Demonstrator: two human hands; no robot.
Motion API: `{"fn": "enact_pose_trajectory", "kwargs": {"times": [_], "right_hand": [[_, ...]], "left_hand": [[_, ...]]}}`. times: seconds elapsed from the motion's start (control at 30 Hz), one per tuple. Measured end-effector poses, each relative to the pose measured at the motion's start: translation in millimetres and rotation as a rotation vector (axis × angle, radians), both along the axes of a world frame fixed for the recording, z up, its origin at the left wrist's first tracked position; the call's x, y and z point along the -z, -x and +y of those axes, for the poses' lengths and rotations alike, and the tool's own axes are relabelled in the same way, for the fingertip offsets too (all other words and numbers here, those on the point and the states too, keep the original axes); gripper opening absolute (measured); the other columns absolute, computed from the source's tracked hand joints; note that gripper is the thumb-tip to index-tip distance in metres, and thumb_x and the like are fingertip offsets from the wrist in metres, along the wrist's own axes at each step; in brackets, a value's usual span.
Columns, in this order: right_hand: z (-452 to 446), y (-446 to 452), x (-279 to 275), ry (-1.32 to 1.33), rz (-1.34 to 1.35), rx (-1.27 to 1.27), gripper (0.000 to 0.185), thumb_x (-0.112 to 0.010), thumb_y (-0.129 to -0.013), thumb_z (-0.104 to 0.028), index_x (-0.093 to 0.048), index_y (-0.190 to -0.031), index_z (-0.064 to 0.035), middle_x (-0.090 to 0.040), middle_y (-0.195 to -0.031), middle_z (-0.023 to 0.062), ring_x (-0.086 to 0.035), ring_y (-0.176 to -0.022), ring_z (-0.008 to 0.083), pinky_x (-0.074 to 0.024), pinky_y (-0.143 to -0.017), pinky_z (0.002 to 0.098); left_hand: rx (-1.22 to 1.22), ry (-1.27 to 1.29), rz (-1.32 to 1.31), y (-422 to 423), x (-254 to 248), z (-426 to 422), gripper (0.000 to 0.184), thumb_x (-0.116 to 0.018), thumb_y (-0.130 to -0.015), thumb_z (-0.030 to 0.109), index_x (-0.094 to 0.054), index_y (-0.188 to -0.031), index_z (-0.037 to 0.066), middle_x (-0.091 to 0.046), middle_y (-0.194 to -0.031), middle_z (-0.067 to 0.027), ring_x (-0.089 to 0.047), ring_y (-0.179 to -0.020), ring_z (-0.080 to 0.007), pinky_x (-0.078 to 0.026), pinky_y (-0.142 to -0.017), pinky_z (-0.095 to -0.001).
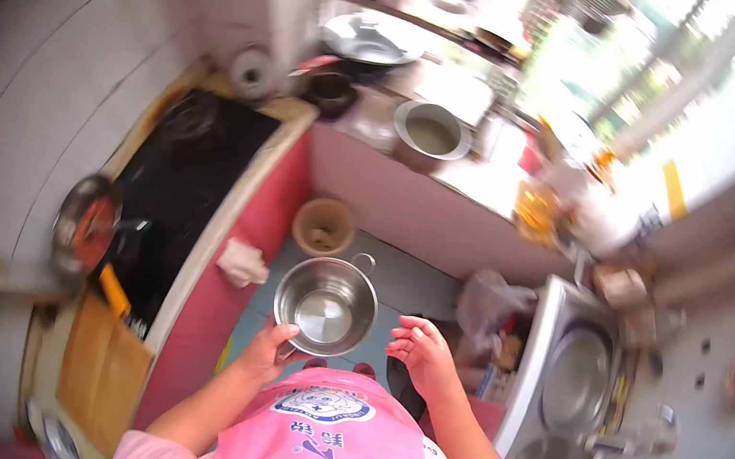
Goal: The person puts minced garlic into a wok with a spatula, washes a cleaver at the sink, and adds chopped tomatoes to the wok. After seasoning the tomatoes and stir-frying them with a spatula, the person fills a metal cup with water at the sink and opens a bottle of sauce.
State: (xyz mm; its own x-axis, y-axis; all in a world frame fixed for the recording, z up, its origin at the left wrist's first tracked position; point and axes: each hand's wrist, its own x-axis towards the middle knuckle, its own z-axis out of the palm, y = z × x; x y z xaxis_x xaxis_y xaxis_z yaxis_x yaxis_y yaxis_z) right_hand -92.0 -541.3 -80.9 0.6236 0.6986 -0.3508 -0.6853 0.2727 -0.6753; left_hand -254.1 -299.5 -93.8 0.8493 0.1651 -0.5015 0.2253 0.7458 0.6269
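A steel pot [325, 308] with loop handles is held out in front of the pink apron. My left hand [273, 347] grips its near side, thumb on the rim by the lower handle. The inside of the pot looks shiny, with nothing distinct in it. To the right of the pot and apart from it, my right hand [422, 348] is raised with its fingers spread a little and nothing in them.
A black stove top [190, 185] and a wooden board [103, 370] are on the left. A bin [324, 227] stands on the floor ahead. Another pot [430, 135] sits on the far counter. At the right is a double sink [576, 376], with a plastic bag [491, 307] beside it.
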Motion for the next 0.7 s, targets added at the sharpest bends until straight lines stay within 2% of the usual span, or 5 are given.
{"fn": "enact_pose_trajectory", "kwargs": {"times": [0.03,0.27,0.33,0.57,0.7], "right_hand": [[14,-2,-6,-0.013,-0.003,-0.058,0.028,-0.05,-0.096,-0.016,-0.051,-0.12,-0.0018,-0.064,-0.104,0.0109,-0.065,-0.088,0.0207,-0.0524,-0.083,0.0376],[108,7,-1,-0.047,-0.045,-0.582,0.029,-0.048,-0.097,-0.013,-0.051,-0.123,-0.0016,-0.063,-0.106,0.0092,-0.065,-0.089,0.0181,-0.0514,-0.085,0.0359],[130,19,1,-0.046,-0.063,-0.727,0.03,-0.048,-0.097,-0.013,-0.051,-0.124,-0.0016,-0.063,-0.106,0.0085,-0.065,-0.089,0.0178,-0.0512,-0.085,0.0354],[174,87,5,-0.054,-0.075,-1.113,0.035,-0.052,-0.096,-0.016,-0.049,-0.128,-0.0024,-0.061,-0.108,0.006,-0.062,-0.092,0.0164,-0.0489,-0.088,0.0347],[194,141,5,0.012,-0.138,-1.265,0.039,-0.054,-0.095,-0.02,-0.048,-0.129,-0.0018,-0.06,-0.11,0.0083,-0.062,-0.092,0.0183,-0.049,-0.088,0.0367]], "left_hand": [[-0.102,0.042,0.01,14,4,2,0.067,-0.06,-0.08,0.022,-0.03,-0.14,0.018,-0.052,-0.128,-0.0111,-0.062,-0.104,-0.0237,-0.058,-0.079,-0.0409],[-0.583,0.028,-0.032,95,4,-21,0.074,-0.064,-0.077,0.023,-0.029,-0.142,0.018,-0.052,-0.124,-0.008,-0.061,-0.103,-0.0202,-0.057,-0.076,-0.0365],[-0.673,-0.012,-0.166,111,5,-28,0.076,-0.064,-0.077,0.025,-0.027,-0.143,0.019,-0.052,-0.125,-0.0071,-0.061,-0.103,-0.0196,-0.057,-0.076,-0.0356],[-0.985,0.04,-0.039,196,8,-71,0.069,-0.06,-0.08,0.027,-0.027,-0.141,0.02,-0.052,-0.127,-0.0059,-0.061,-0.103,-0.0196,-0.057,-0.075,-0.0362],[-1.134,0.125,-0.026,252,25,-74,0.068,-0.06,-0.081,0.026,-0.028,-0.141,0.023,-0.048,-0.132,-0.0061,-0.056,-0.113,-0.0229,-0.054,-0.082,-0.0481]]}}
